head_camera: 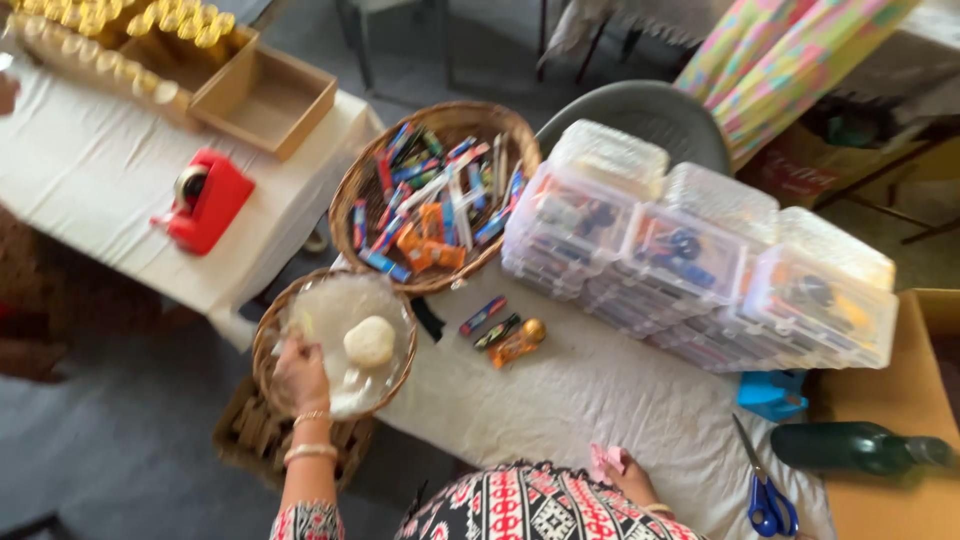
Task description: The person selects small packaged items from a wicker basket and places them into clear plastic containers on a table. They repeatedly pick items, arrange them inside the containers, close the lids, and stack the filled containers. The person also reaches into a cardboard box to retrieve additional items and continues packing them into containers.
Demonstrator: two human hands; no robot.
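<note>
Left hand (298, 372) grips rim of small basket (268, 345), steadying it, just below candy basket (437, 195). Right hand (625, 475) closed on pink scrap (606, 460), lower right of it.

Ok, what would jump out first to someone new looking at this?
Probably the big basket heaped with bright wrapped sweets at the table's middle, and the stacked clear boxes to its right. Next, the red tape dispenser on the left table, and the left hand at the small basket holding a pale round lump.
</note>
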